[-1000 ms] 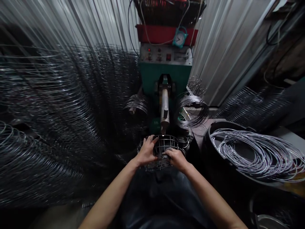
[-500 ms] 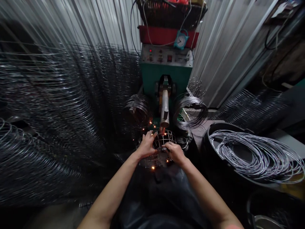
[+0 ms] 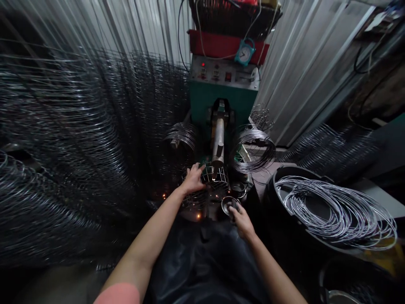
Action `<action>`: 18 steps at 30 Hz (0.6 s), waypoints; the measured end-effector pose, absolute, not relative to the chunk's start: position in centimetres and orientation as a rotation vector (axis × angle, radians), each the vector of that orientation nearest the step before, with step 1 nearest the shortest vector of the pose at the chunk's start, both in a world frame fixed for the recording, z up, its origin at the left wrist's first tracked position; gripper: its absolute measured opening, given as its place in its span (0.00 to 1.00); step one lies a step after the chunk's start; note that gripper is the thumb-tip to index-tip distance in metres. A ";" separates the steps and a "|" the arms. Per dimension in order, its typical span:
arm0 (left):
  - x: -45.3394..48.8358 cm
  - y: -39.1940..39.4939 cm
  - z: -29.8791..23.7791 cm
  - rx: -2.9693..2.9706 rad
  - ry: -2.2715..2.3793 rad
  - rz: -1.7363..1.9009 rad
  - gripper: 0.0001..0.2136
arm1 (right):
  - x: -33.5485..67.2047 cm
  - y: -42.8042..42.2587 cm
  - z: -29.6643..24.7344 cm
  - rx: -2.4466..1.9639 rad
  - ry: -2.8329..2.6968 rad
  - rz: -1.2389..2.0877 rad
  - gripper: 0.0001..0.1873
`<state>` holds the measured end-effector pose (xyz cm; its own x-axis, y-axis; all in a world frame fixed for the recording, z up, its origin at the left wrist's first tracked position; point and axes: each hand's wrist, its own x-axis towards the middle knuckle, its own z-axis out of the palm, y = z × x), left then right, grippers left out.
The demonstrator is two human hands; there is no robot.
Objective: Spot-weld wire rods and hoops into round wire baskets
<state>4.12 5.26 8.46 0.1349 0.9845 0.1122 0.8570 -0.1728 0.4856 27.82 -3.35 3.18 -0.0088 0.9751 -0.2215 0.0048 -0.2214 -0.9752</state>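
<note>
A round wire cage (image 3: 218, 176) sits under the metal welding arm (image 3: 218, 141) of a green machine (image 3: 223, 95). My left hand (image 3: 193, 179) grips the cage's left rim, fingers curled over the wires. A few sparks glow just below the cage. My right hand (image 3: 242, 219) is off the cage, lower right, with its fingers at a small shiny round metal cup (image 3: 229, 204). Whether it grips the cup I cannot make out.
Dense stacks of wire rings (image 3: 69, 139) fill the left side. A black tub (image 3: 278, 202) at right holds loose wire hoops (image 3: 332, 207). Wire coils (image 3: 255, 147) hang beside the machine. A small clock (image 3: 244, 52) hangs on the red tray above it.
My right hand has left the cage and moved down and right to the small metal cup. The cage has shifted up under the welding arm; sparks have mostly died down.
</note>
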 end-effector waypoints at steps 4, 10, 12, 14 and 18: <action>4.2 6.4 9.0 2.100 1.804 0.547 0.43 | 29.3 -5.3 1.1 -1.326 -0.612 1.644 0.16; 3.7 6.0 9.0 2.090 1.747 0.561 0.45 | 32.3 -6.2 1.3 -1.220 -0.390 1.721 0.16; 2.4 5.2 8.2 2.050 1.726 0.543 0.52 | 33.2 -6.1 1.4 -1.173 -0.307 1.745 0.15; 0.7 4.1 6.9 1.974 1.741 0.502 0.59 | 33.8 -6.2 1.3 -1.189 -0.279 1.697 0.15; -1.8 2.5 3.6 1.809 1.768 0.582 0.61 | 34.0 -7.7 -0.4 -1.329 -0.640 1.358 0.14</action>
